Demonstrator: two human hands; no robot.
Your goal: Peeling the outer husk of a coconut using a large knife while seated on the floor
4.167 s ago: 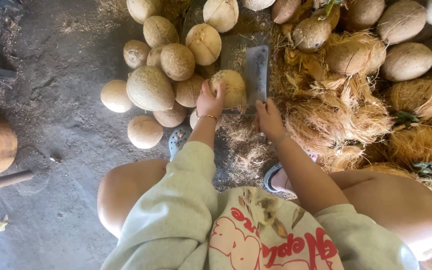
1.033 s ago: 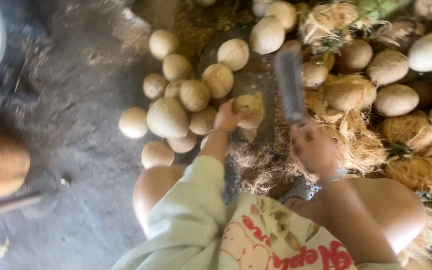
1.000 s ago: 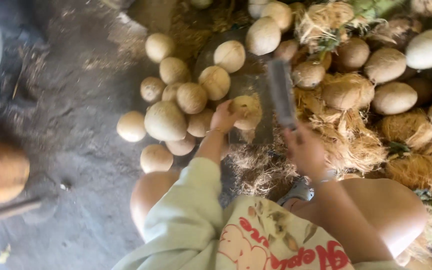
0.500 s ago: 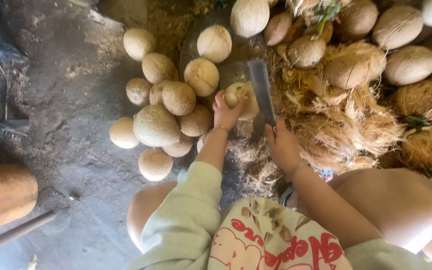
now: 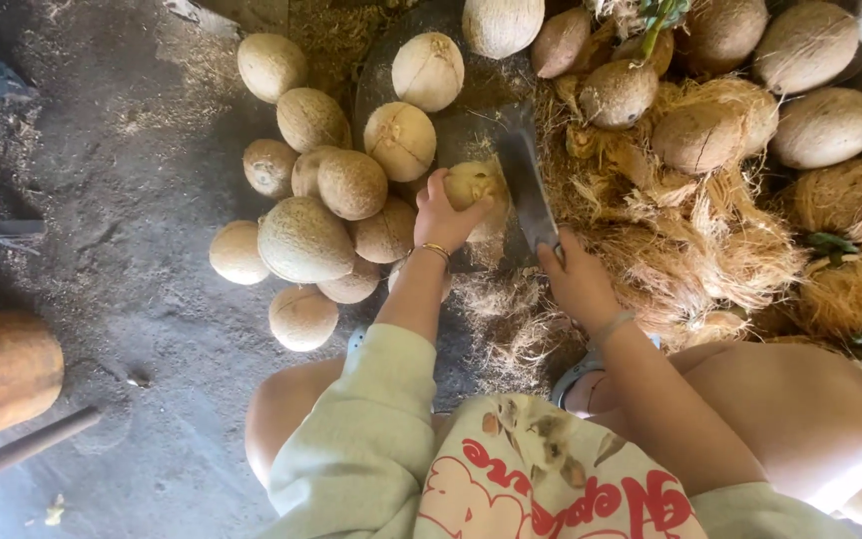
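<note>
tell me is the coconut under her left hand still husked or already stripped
Mostly stripped. The coconut under the left hand shows pale, smooth shell like the peeled pile, with the cleaver in the right hand against its side.

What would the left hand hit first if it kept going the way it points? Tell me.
The left hand already rests on the coconut it steadies beside the cleaver. Pushed further up the picture, it would probably meet the peeled coconut beyond, though depth is hard to judge from above.
</note>
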